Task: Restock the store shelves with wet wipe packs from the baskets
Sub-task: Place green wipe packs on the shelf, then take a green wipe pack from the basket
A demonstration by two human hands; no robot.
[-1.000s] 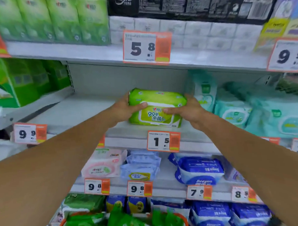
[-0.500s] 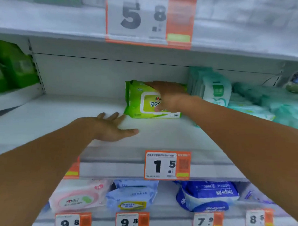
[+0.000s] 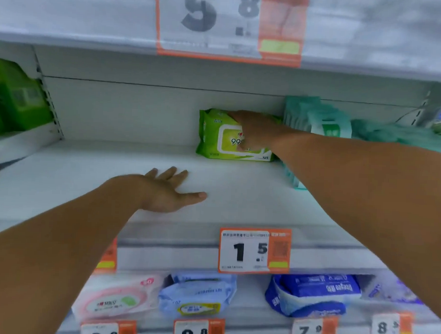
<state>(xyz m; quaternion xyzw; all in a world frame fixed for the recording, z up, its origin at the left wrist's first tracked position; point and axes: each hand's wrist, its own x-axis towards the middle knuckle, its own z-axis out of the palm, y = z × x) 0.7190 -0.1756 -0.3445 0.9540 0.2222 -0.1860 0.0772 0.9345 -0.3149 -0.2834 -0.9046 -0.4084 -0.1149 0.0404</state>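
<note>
On the lower shelf nearest the camera, a pink pack (image 3: 115, 298), a light blue pack (image 3: 197, 296) and a dark blue pack (image 3: 312, 295) are seen behind price tags. Above them, the left hand (image 3: 163, 192) is laid flat on the white shelf (image 3: 89, 177), fingers spread, holding nothing. Farther back, the green wet wipe pack (image 3: 215, 136) is stood on edge near the back wall, gripped over its top and front by the right hand (image 3: 255, 133), just beside teal packs (image 3: 323, 120).

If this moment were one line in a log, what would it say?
step: seating green pack at shelf back | right hand: on pack front | left hand: flat on shelf, empty | beside: teal packs
</note>
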